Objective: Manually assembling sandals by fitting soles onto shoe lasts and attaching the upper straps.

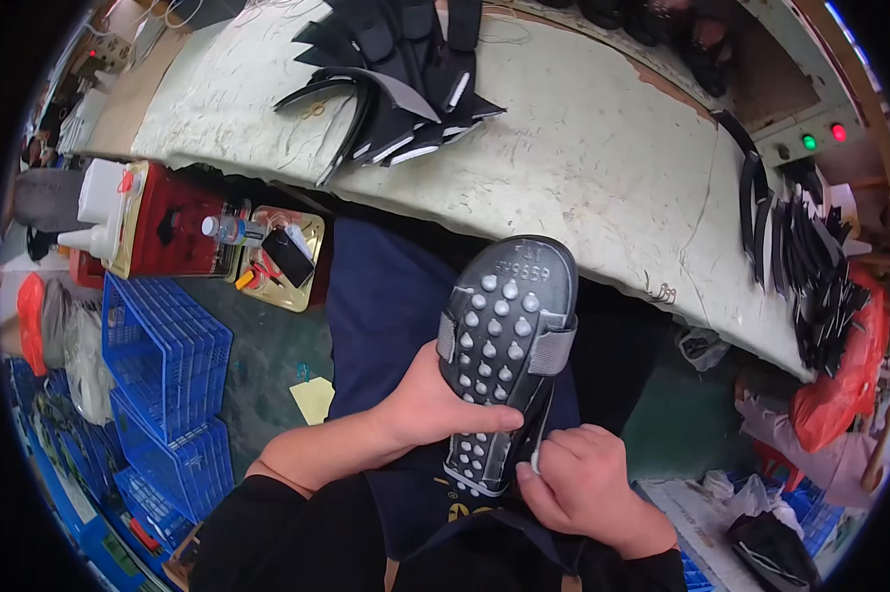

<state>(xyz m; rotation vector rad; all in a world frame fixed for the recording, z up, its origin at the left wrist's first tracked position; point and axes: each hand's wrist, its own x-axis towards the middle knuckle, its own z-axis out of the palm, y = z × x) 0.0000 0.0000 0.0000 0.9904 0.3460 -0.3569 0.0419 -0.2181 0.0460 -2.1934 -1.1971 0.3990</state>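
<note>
In front of the counter (573,148), below its left end, blue crates (184,345) stand stacked. Just above them, beside the counter's near edge, is a red tin (169,237); to its right come a clear bottle (236,231) and a gold tray (323,261) holding a dark phone (287,259). On the counter's left half lies a heap of black straps (396,89).

Before the counter's near edge, the left hand (443,407) grips a black slipper (494,331) around its narrower end, thumb across the grey-studded face. The slipper's wide end points toward the counter. On its near right side, the right hand (581,479) is curled against a dark flap; whether it pinches anything, I cannot tell.

The slipper looks light, its sole firm yet probably bendable, its side bands softer; the knobs should aid grip. The narrow middle seems the surest hold.

At the counter's right end hang black strips (810,257), beside a red bag (840,395).
</note>
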